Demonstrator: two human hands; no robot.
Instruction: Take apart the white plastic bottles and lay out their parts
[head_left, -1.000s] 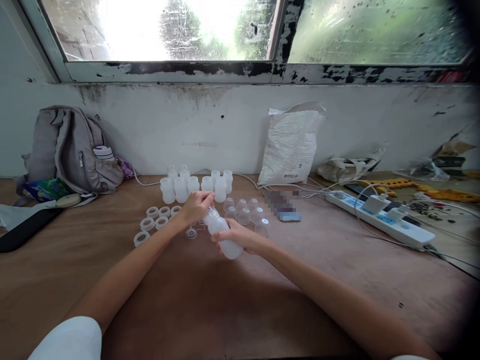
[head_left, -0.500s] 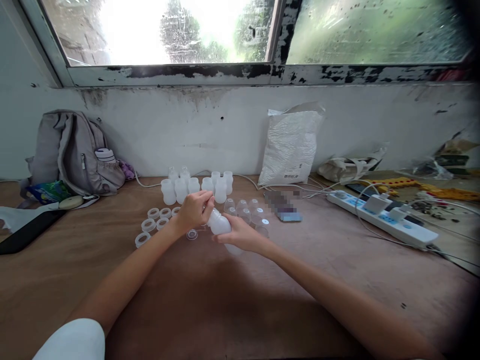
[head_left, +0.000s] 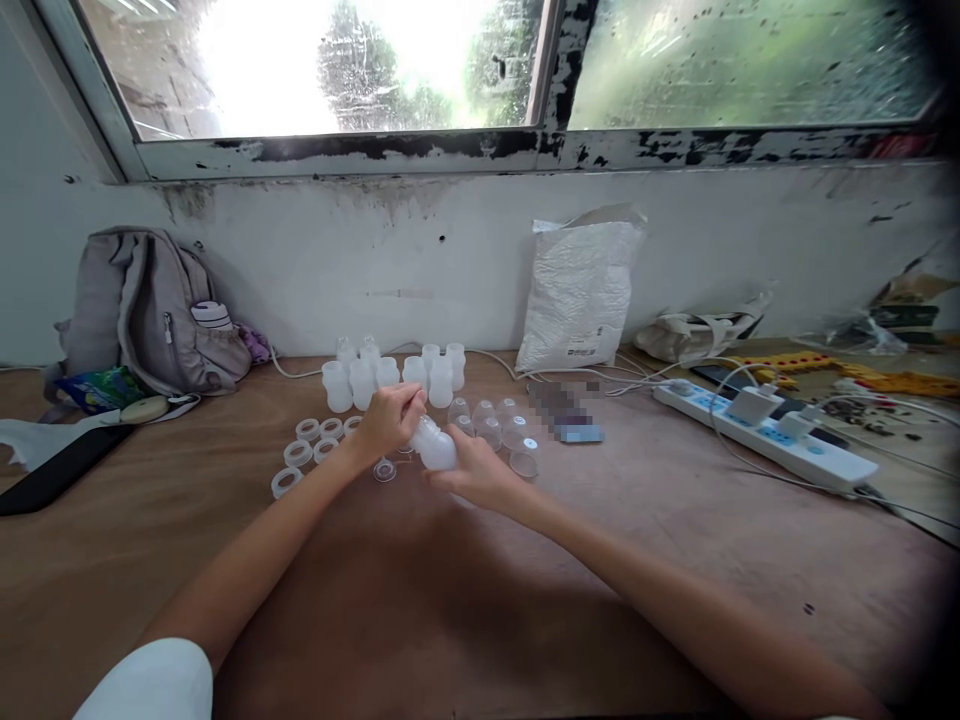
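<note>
In front of me a translucent white baby bottle (head_left: pixel 438 450) is tilted, its upper end toward the upper left. My right hand (head_left: pixel 474 468) is wrapped round its body. At the upper end my left hand (head_left: pixel 391 418) is closed in a pinch on what looks like the clear bottle teat (head_left: pixel 424 424), mostly hidden by the fingers. Just below the left hand a clear teat (head_left: pixel 385 469) lies on the table. White collar rings (head_left: pixel 298 453) are laid out to the left. Clear domed caps (head_left: pixel 490 432) stand to the right of the bottle.
Several white bottles (head_left: pixel 362 382) stand in rows behind my hands on the wooden table (head_left: pixel 480 610). A white mailer bag (head_left: pixel 579 290) leans against the wall. At right lies a power strip (head_left: pixel 765 435) with cables; at left, a grey backpack (head_left: pixel 142 310) and a black flat object (head_left: pixel 64 470).
The bottle and both hands have shifted slightly left, and the bottle's tilt has changed a little. Both hands keep their grip. The clear cap near the right wrist now shows more fully.
</note>
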